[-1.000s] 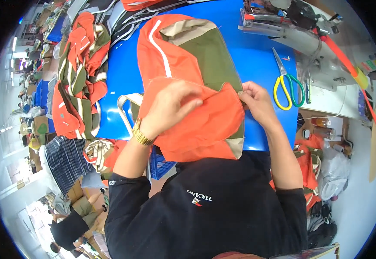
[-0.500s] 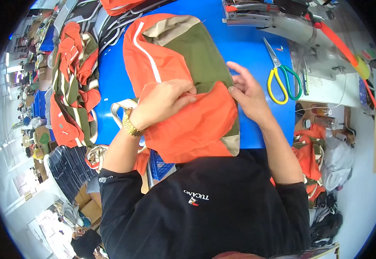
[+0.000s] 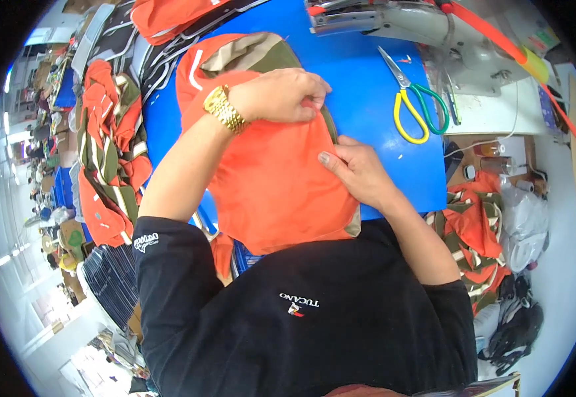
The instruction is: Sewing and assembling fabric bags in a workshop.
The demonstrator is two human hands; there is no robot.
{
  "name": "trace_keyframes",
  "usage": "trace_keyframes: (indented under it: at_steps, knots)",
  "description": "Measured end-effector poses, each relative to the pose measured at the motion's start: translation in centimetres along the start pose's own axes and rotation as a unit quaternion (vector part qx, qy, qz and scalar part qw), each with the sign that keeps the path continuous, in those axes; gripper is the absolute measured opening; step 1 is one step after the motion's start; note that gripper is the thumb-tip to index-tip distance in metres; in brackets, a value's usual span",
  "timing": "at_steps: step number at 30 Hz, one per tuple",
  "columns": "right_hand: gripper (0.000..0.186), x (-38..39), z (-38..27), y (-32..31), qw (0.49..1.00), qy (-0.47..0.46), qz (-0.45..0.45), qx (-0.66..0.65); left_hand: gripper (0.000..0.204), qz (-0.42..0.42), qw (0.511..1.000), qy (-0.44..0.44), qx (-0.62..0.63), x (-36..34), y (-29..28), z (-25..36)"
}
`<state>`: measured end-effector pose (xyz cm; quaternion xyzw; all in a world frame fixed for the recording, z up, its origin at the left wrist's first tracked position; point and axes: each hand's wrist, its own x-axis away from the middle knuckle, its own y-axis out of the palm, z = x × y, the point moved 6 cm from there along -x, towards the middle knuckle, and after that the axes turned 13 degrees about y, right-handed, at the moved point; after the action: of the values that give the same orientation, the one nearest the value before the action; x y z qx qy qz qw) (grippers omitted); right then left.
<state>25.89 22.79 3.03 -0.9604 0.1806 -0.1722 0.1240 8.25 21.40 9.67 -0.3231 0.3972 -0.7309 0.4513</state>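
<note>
An orange fabric piece with olive and beige parts and a white strip lies on the blue board. The orange layer covers most of the olive one. My left hand, with a gold watch on its wrist, is closed on the upper edge of the orange layer, fingertips curled over it. My right hand pinches the fabric's right edge, thumb on top, lower down. Scissors with yellow and green handles lie to the right.
Heaped orange-and-olive pieces sit at the left, others hang at lower right. Black-and-orange pieces lie at the back. A metal machine occupies the back right, beside a red strap.
My left hand has moved up, drawing the orange layer over the olive panel. My right hand has come lower and now grips the right edge.
</note>
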Motion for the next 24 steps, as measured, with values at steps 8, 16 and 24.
trace_keyframes:
  at_steps: [8,16,24]
  knots:
    - [0.038,0.1,0.5,-0.2,0.999,0.007,0.034,0.011,0.028,-0.114,0.988,-0.022,0.102,-1.6,0.2,-3.0]
    - [0.025,0.1,-0.4,-0.8,0.991,-0.026,0.117,-0.060,0.025,-0.079,0.991,-0.043,0.100,0.2,-1.1,-2.7]
    - [0.020,-1.9,-0.1,-1.0,0.978,0.027,0.061,-0.199,0.013,0.011,0.994,-0.071,0.087,2.1,-3.9,-0.2]
